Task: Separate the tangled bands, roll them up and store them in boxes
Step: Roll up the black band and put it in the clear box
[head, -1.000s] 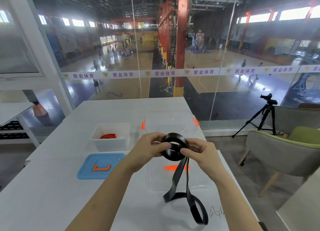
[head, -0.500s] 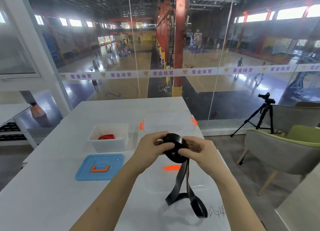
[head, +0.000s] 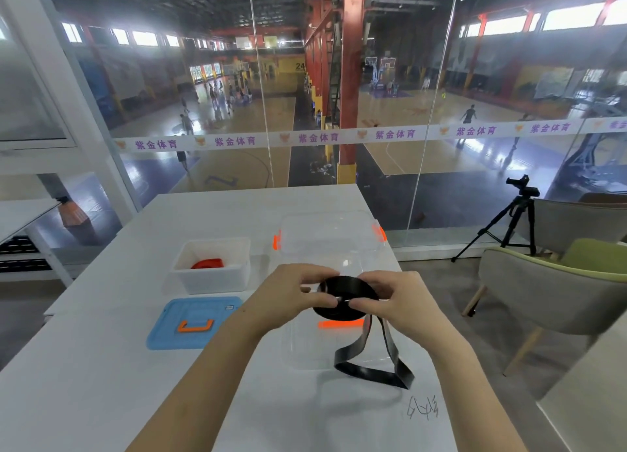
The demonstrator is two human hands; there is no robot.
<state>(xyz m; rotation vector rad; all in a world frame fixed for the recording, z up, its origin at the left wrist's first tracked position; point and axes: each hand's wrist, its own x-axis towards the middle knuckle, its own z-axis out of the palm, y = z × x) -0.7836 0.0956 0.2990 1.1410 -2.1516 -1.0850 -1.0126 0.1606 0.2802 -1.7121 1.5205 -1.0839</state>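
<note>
While purple "紫金体育" lettering (head: 318,137) crosses the glass (head: 190,78), left hand (head: 288,295) and right hand (head: 403,302) pinch a half-rolled flat black band (head: 353,285).

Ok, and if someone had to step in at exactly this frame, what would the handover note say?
Hands: the left hand and the right hand both pinch the black band, one on each side of its roll.
Things: the roll is held above the clear lid. Its loose tail hangs down to the table. The red band lies in the white box. The blue lid lies off in front of it. The clear box stands open behind.
Done: red band boxed.
Left: wind in the tail, box the black roll (probably in the clear box), fit the lids.
</note>
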